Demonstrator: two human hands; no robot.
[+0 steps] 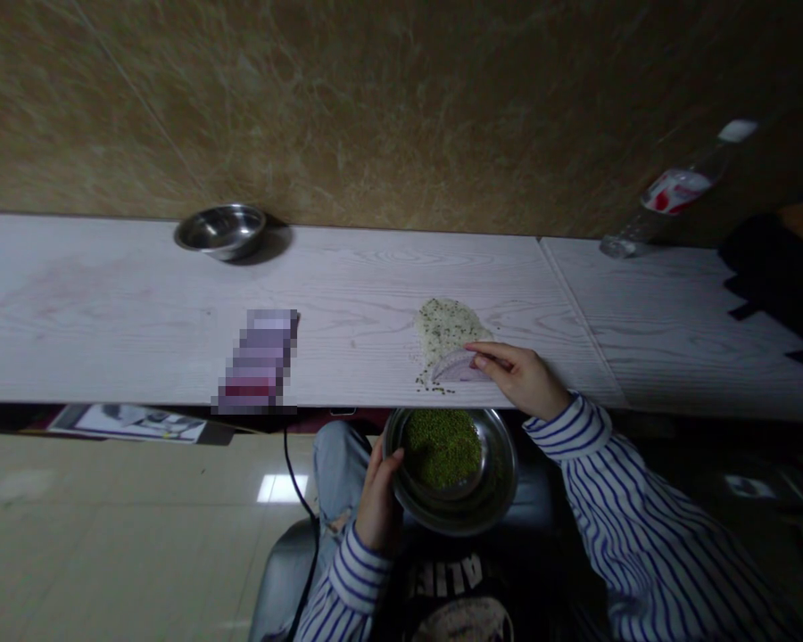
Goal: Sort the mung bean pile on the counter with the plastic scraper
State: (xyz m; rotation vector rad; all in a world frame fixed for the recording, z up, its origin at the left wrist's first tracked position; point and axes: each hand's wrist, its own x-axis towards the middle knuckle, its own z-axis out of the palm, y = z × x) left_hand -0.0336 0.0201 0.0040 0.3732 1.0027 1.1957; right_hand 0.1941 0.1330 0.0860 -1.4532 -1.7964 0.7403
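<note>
Left grip (pixel 378 501) clasps bean bowl (pixel 501 464) by counter edge (pixel 354 399); right grip (pixel 530 382) pinches lilac sheet (pixel 456 365).

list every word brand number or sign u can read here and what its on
"ALIF", on the dark cloth; any other letters unclear
Bottle label: too blurred to read
Pixelated item: unreadable
Printed sheet: too small and blurred to read

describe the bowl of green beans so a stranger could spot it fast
Find the whitish counter and look just below its front edge. There, the left hand grips a round metal bowl by its rim. Unlike the other bowl by the wall, this one holds small green beans.
</note>
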